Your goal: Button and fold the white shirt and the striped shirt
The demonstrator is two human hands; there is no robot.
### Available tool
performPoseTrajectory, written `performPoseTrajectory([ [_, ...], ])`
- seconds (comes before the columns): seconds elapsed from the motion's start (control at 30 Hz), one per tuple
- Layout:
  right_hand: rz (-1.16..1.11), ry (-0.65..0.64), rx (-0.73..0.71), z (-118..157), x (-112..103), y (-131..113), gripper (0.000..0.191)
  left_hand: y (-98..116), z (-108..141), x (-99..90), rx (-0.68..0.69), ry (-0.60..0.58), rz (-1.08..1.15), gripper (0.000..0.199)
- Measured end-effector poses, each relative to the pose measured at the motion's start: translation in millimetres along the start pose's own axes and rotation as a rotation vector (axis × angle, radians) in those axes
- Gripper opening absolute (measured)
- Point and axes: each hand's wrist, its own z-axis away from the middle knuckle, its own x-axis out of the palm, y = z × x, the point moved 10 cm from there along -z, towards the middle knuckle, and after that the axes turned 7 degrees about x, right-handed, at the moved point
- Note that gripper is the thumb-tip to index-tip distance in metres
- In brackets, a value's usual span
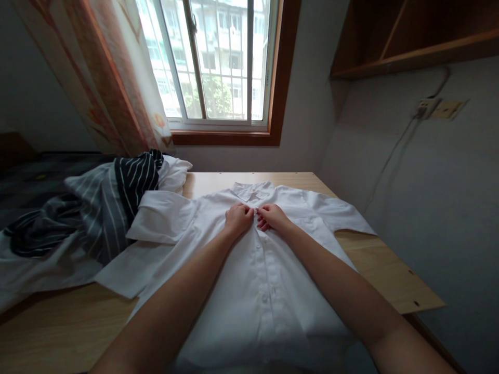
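A white short-sleeved shirt lies front side up, its collar toward the window and its button placket running down the middle. Just below the collar, my left hand pinches the placket's edge. Close beside it on the right, my right hand also has its fingertips closed on the placket. The fingertips of both hands almost touch. Any button between them is too small to make out. Lower on the placket several small buttons show.
The shirt lies on a light wooden table. Striped grey and black clothes are heaped at the left, with white cloth around them. A wall with a socket and cable bounds the right side, below a wooden shelf.
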Motion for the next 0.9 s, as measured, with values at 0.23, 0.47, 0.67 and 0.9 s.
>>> performPoseTrajectory([
  [0.23, 0.114, -0.036, -0.010, -3, 4, -1, 0.027, -1, -1, 1.3, 0.030, -0.014, 0.077, 0.030],
  [0.47, 0.280, -0.009, -0.119, -3, 4, -10, 0.023, 0, -4, 5.0, 0.105, -0.035, 0.087, 0.028],
  [0.67, 0.275, 0.015, -0.112, -1, 2, -13, 0.020, 2, -4, 5.4, 0.129, -0.027, 0.092, 0.027],
  [0.9, 0.255, -0.025, -0.029, -2, 5, -5, 0.030, 7, 3, -1.1, 0.119, -0.005, 0.022, 0.021],
])
